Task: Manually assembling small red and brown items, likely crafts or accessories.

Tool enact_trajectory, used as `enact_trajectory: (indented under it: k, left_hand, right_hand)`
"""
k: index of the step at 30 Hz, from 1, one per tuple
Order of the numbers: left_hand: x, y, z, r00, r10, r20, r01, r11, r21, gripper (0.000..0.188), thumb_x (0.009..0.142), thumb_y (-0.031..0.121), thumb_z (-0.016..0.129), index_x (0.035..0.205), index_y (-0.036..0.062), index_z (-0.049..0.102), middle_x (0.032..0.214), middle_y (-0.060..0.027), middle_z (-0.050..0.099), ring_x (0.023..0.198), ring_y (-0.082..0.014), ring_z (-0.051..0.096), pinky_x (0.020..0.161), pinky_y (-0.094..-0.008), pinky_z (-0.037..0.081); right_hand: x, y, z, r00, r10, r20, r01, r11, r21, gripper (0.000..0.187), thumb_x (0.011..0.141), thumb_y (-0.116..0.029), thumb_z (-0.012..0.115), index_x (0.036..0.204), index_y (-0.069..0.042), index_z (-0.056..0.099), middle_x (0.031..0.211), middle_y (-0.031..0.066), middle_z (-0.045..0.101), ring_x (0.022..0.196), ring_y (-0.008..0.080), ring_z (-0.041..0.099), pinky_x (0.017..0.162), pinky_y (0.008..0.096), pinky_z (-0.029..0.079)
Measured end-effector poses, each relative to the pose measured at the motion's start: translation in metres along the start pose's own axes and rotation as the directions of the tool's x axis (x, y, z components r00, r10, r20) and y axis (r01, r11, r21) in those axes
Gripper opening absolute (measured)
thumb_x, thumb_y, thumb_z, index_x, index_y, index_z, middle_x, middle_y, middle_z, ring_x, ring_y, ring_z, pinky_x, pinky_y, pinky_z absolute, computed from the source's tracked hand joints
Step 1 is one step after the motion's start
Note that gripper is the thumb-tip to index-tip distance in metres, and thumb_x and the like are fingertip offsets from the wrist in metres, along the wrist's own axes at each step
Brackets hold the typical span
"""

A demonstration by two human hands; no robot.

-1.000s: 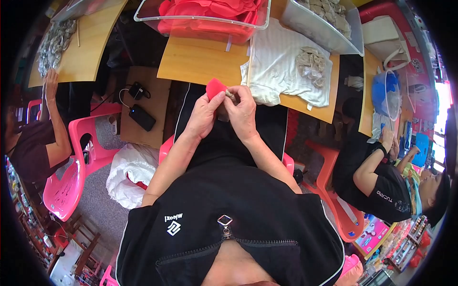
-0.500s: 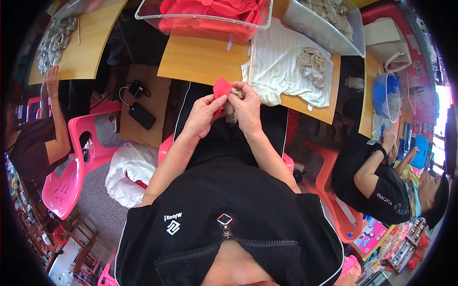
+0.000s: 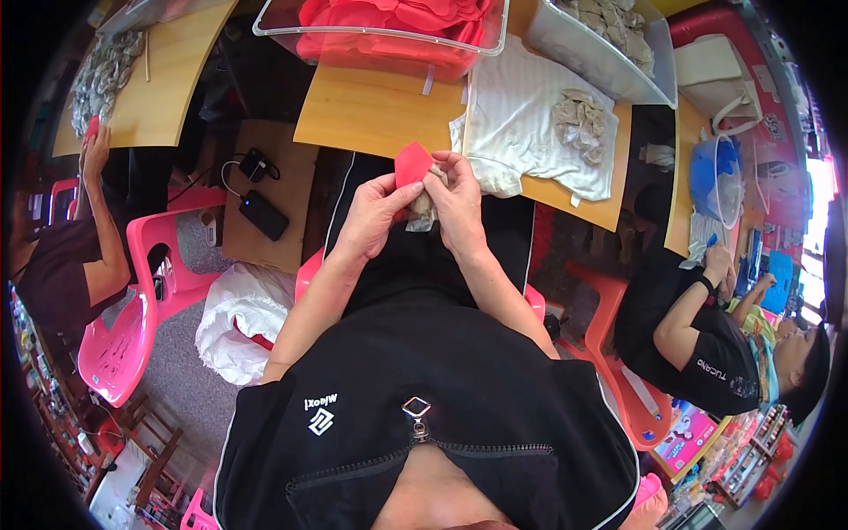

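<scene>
Above my lap, just off the table's near edge, both hands are brought together. My left hand (image 3: 375, 212) is closed, pinching a red petal-shaped piece (image 3: 412, 162) between thumb and fingers. My right hand (image 3: 458, 201) is also closed, its fingers on the right edge of the red piece and on a crumpled beige sheer piece (image 3: 424, 210). This beige piece hangs down between the hands, partly hidden by the fingers. Whether the two pieces are joined cannot be seen.
On the table (image 3: 367, 110) stand a clear bin of red pieces (image 3: 402, 49) and a bin of beige pieces (image 3: 609, 35). A beige bundle (image 3: 580, 124) lies on white cloth (image 3: 512, 106). Co-workers sit left and right. A white sack (image 3: 243, 322) lies beside my pink chair.
The red piece now shows broader and flatter above my fingers, and more of the beige piece hangs below them. At left, a co-worker's hand has shifted, with something red at its fingertips.
</scene>
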State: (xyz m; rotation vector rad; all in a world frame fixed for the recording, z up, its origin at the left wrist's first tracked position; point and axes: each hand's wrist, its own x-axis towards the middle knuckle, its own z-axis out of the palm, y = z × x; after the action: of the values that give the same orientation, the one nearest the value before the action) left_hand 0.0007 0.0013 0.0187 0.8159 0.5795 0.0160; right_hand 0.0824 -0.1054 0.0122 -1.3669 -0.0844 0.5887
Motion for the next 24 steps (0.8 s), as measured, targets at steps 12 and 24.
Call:
enact_trajectory:
  k: [12,24]
  left_hand:
    - [0.007,-0.001,-0.004,1.0,0.021,-0.006,-0.022,0.98,-0.199,0.027,0.096,0.025,0.055,0.117,0.0082,0.056,0.108,-0.0022,0.063,0.097,-0.0115,0.06,0.079,-0.031,0.052]
    - [0.004,-0.011,0.004,0.999,0.031,-0.032,-0.035,0.993,-0.117,0.025,0.095,0.025,0.056,0.108,0.0036,0.06,0.094,-0.0015,0.064,0.08,-0.0094,0.061,0.069,-0.0277,0.053]
  right_hand:
    - [0.0,0.007,-0.003,0.975,-0.217,0.056,0.223,0.964,-0.145,0.015,0.086,-0.01,0.068,0.096,0.001,0.066,0.1,0.0053,0.06,0.082,0.0088,0.059,0.069,0.0221,0.05]
    - [0.003,-0.004,0.005,0.978,-0.21,-0.013,0.191,0.913,-0.359,0.019,0.085,-0.007,0.066,0.1,0.001,0.058,0.091,0.0039,0.058,0.075,0.0078,0.055,0.067,0.0209,0.046]
